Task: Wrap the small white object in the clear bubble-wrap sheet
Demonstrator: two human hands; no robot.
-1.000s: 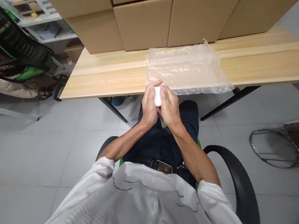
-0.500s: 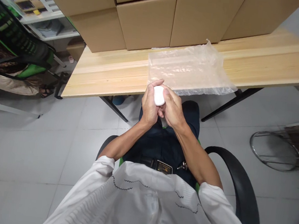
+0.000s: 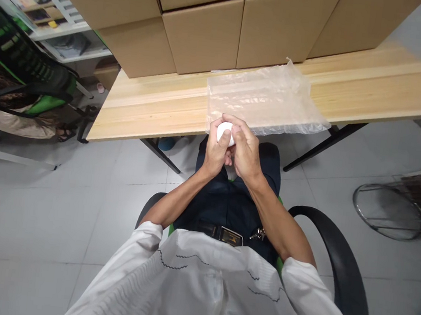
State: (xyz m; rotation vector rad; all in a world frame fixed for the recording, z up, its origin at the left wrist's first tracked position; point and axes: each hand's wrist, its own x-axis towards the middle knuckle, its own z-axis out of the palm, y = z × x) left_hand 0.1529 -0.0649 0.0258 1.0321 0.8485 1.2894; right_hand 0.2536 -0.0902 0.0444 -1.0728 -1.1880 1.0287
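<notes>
Between my two hands is a small white rounded object (image 3: 224, 131), smooth-faced, its exact kind not clear. My left hand (image 3: 215, 150) wraps its left side, with the thumb lying on its face. On the other side my right hand (image 3: 246, 151) grips it, thumb tip on its right edge and fingers curled over its far side. Both hands are held above my lap, just in front of the table edge. A clear plastic bag (image 3: 258, 95) lies flat on the table beyond them, its near edge hanging over the front.
Cardboard boxes (image 3: 204, 36) are stacked along the back of the wooden table (image 3: 143, 115). A green and black chair (image 3: 25, 58) with a seated person stands at left. A round metal ring-shaped base (image 3: 387, 211) is on the floor at right. Black armrests flank me.
My left thumb has come across onto the face of the white object, and my right fingers now reach over its far side. The object shows less between the hands.
</notes>
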